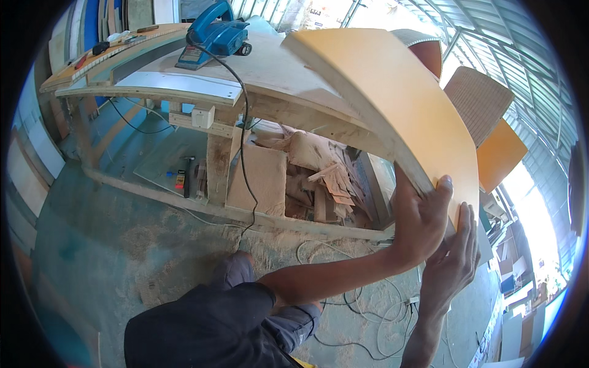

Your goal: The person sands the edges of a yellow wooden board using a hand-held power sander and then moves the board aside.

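Observation:
A large board (392, 86) with a smooth yellow-orange face and a bare, pale edge rises over the right side of the workbench (282, 104), tilted. My left hand (420, 221) grips its near edge, thumb on the yellow face and fingers partly hidden behind the edge. Just below and to the right, my right hand (454, 264) holds the board's lower end, its fingers lying together over the face; its thumb is hidden. On the bench at the back left stands a blue power planer (218, 37), apart from both hands, its black cord hanging over the front edge.
Offcuts (334, 184) and a dusty sheet (257, 178) fill the bench's lower shelf, with a hammer (188, 178) to the left. Loose cables (380, 319) coil on the sawdust-strewn floor (153, 264). More panels (478, 101) stand behind the board. A white socket box (202, 116) sits under the benchtop.

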{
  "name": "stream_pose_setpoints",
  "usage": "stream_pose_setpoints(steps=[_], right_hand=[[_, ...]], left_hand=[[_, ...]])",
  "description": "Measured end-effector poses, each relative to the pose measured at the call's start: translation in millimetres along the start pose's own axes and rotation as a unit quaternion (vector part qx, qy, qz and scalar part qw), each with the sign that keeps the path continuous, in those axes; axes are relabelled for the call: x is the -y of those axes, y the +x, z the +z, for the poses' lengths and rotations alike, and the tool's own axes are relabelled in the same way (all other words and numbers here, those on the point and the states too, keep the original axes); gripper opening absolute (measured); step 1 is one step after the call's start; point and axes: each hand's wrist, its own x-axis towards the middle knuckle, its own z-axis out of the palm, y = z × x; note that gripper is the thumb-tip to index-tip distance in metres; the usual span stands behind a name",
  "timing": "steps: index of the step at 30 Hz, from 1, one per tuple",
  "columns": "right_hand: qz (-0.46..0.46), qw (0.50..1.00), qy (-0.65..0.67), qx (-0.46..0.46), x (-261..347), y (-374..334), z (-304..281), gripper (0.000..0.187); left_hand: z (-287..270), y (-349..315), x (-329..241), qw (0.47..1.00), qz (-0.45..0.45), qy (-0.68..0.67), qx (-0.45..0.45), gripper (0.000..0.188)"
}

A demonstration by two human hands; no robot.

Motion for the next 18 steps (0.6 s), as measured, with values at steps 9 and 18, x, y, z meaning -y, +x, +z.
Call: stream_pose_setpoints(steps=[9,18], right_hand=[[-0.020,0.980,0.196,-0.005,-54.2,52.3,96.2,0.060],[-0.139,0.966,0.210,-0.062,-52.3,80.6,187.7,0.050]], left_hand=[[5.9,21.9,51.8,0.997,-0.018,0.031,-0.075,0.067],[-43.0,58.0,112.1,0.980,0.037,0.152,-0.125,0.064]])
